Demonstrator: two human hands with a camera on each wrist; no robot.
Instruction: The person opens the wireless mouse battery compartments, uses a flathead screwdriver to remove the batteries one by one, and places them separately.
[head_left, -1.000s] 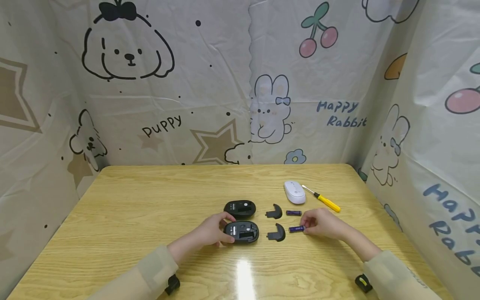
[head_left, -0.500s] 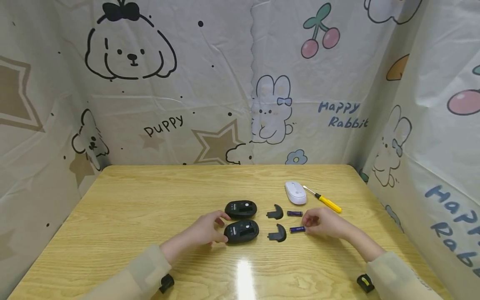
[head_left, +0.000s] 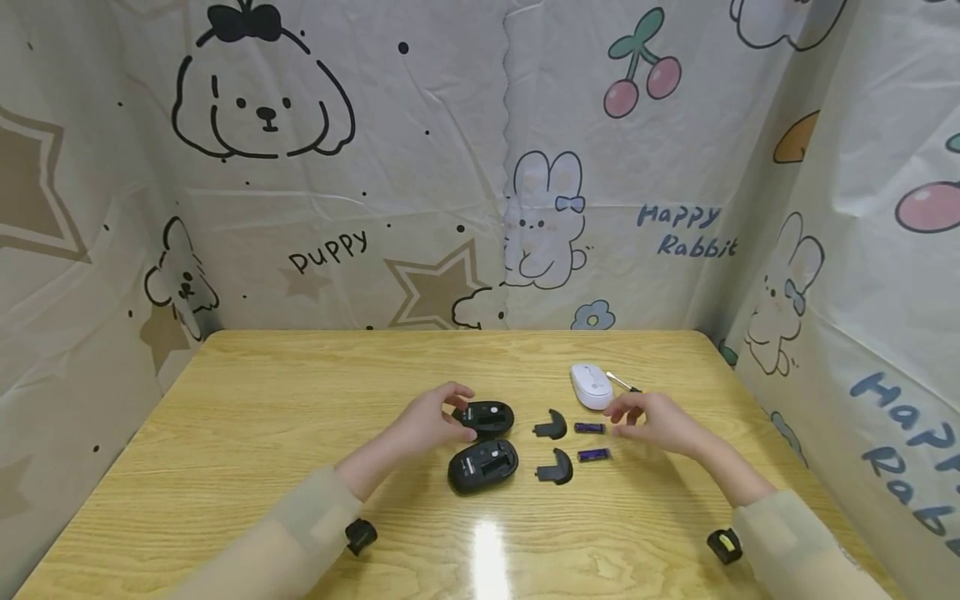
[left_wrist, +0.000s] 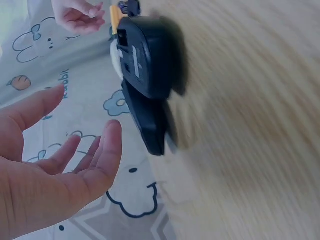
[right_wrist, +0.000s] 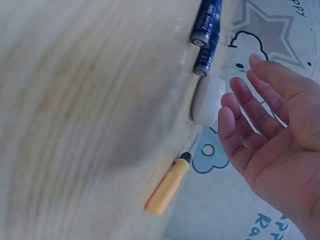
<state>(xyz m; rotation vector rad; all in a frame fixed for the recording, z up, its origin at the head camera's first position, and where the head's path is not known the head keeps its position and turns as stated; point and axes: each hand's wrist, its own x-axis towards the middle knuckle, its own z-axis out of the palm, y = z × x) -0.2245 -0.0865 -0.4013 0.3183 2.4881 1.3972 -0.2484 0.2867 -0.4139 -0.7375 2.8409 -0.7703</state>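
Observation:
Two black computer mice lie bottom-up at the table's middle, their battery slots showing: a far mouse [head_left: 491, 417] and a near mouse [head_left: 483, 467]. My left hand [head_left: 438, 421] hovers by the far mouse's left end, thumb and fingers apart with nothing between them. Right of the mice lie two black battery covers, the far cover [head_left: 553, 426] and the near cover [head_left: 557, 468]. Beyond those are two dark blue batteries, a far battery [head_left: 589, 428] and a near battery [head_left: 593, 455]. My right hand [head_left: 656, 422], fingers spread and relaxed, is raised just right of the far battery.
A white mouse [head_left: 592, 386] stands upright behind the batteries. Beside it lies a yellow-handled screwdriver [right_wrist: 169, 187], mostly hidden by my right hand in the head view. A printed cloth [head_left: 420, 167] hangs around the back and sides of the wooden table [head_left: 300, 400].
My left hand has let go of the near mouse, now slightly turned, and moved up to the far one. My right hand has left the near battery and moved up toward the far battery.

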